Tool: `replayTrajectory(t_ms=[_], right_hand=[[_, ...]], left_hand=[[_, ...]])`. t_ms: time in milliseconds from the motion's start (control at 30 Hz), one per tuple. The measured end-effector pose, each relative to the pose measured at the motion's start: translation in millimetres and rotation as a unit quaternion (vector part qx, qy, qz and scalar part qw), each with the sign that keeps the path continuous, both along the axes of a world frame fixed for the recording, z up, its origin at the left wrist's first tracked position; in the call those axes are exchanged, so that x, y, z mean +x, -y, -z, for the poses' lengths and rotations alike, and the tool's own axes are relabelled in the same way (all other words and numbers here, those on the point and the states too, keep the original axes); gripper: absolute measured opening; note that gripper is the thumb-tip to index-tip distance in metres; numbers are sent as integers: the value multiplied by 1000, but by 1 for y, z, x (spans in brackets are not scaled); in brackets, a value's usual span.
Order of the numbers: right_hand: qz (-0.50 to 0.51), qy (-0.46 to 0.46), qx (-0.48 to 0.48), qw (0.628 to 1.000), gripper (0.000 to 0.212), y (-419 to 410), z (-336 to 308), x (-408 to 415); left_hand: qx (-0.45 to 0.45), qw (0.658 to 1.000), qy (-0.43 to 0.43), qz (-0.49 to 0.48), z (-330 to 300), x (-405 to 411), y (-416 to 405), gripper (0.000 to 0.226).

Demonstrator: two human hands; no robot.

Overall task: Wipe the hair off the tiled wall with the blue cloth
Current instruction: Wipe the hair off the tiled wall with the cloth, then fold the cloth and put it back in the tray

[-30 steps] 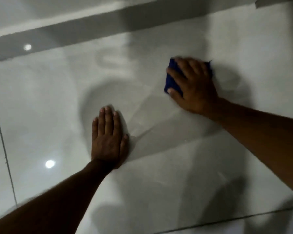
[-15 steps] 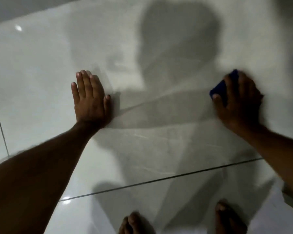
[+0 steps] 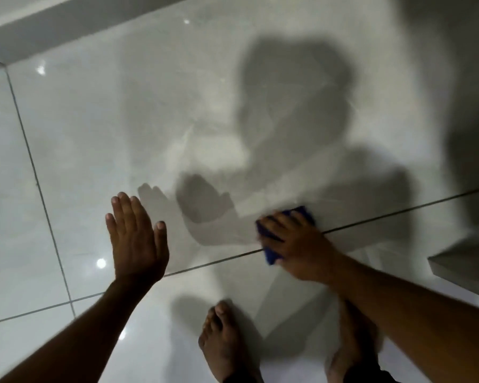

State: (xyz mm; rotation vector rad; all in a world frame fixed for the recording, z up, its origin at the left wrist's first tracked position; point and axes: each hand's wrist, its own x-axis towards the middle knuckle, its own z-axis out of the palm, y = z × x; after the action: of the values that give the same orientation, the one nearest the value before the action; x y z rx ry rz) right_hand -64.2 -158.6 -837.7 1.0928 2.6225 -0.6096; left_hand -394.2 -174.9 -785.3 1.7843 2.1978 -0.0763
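Two hands on tiled wall (image 3: 177, 106). Right hand (image 3: 296, 247) pressing blue cloth (image 3: 271, 254) over grout line (image 3: 398, 214), fingers clamped on it (blurred). Left hand (image 3: 137, 239) flat, fingers together. Bare feet (image 3: 224, 344) below.
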Motion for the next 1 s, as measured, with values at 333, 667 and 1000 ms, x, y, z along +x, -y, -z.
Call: replayTrajectory(t_ms=[333, 667, 1000], right_hand=[[632, 52, -235, 737, 28, 18, -54, 11], [639, -227, -336, 654, 30, -3, -383, -104], [539, -280, -238, 758, 88, -28, -750, -57]], left_hand=[[-93, 992, 83, -34, -76, 54, 69, 83], [-228, 854, 421, -201, -358, 120, 15, 23], [-142, 804, 560, -143, -693, 123, -24, 24]])
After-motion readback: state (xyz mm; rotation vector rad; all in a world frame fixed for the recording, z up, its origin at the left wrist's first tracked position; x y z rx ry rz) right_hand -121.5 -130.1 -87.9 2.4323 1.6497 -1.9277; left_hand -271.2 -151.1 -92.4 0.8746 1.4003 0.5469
